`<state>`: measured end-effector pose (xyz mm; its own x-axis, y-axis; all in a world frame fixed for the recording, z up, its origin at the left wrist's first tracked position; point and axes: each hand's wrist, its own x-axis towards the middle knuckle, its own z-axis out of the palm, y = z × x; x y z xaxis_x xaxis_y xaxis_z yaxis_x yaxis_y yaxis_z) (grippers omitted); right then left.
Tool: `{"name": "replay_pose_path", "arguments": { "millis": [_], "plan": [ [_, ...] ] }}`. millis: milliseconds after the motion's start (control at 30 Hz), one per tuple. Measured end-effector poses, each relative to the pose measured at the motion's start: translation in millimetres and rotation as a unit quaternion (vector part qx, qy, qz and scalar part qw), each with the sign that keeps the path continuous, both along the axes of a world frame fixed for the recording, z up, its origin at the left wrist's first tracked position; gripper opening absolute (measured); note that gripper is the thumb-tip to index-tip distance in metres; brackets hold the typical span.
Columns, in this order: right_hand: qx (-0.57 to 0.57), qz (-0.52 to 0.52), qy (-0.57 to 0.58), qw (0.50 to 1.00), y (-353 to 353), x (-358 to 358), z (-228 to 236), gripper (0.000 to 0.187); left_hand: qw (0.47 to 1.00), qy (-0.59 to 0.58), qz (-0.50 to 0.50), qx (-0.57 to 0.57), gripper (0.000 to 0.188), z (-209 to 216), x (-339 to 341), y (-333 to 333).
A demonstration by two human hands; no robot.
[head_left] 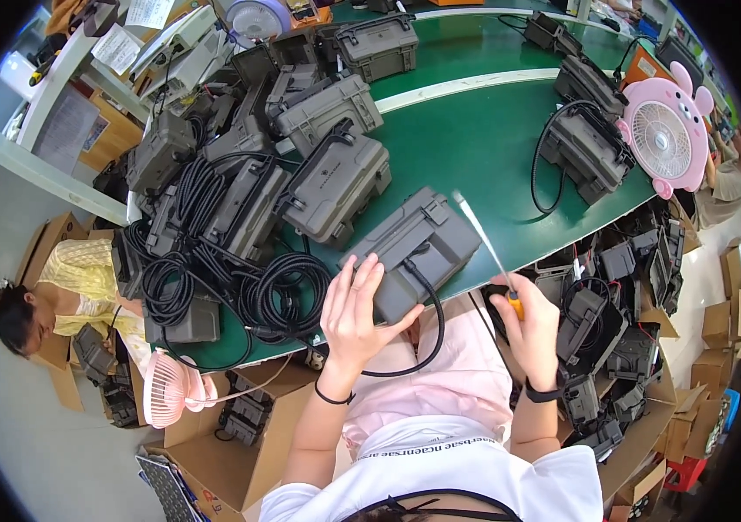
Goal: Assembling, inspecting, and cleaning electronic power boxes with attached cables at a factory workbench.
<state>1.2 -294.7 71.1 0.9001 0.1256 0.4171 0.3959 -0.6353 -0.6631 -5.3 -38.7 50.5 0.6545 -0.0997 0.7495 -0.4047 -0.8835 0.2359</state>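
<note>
My left hand (pixel 354 309) grips the near left end of a grey plastic case (pixel 427 239), fingers over its edge and thumb along the side facing me. The case lies tilted at the table's near edge. A black cable (pixel 434 304) comes out of its side and loops down in front of my lap. In my closed right hand (pixel 527 326) is a screwdriver (pixel 485 237) with a yellow and dark handle. Its long metal shaft points up and away, just right of the case, and its tip appears apart from it.
Several grey cases (pixel 335 183) and coiled black cables (pixel 283 291) crowd the green table's (pixel 475 130) left side. More cases (pixel 583 148) and a pink fan (pixel 666 130) stand at right. Cartons of cases (pixel 614 348) flank me. A person (pixel 74 296) sits at left beside another pink fan (pixel 170 389).
</note>
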Motion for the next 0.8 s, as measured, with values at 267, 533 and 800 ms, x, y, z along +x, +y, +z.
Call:
{"name": "replay_pose_path", "arguments": {
  "millis": [267, 533, 800],
  "plan": [
    [-0.196, -0.010, 0.023, 0.980, -13, -38, 21, 0.042, 0.999, -0.015, 0.026, 0.019, 0.069, -5, 0, -2],
    [-0.271, -0.032, -0.028, 0.962, 3, -37, 22, 0.038, 0.999, -0.009, 0.033, 0.022, 0.062, -7, 0, -1],
    [-0.263, -0.036, -0.028, 0.964, 4, -36, 20, 0.038, 1.000, -0.007, 0.013, -0.024, 0.048, -14, -2, -7]
  ]
}}
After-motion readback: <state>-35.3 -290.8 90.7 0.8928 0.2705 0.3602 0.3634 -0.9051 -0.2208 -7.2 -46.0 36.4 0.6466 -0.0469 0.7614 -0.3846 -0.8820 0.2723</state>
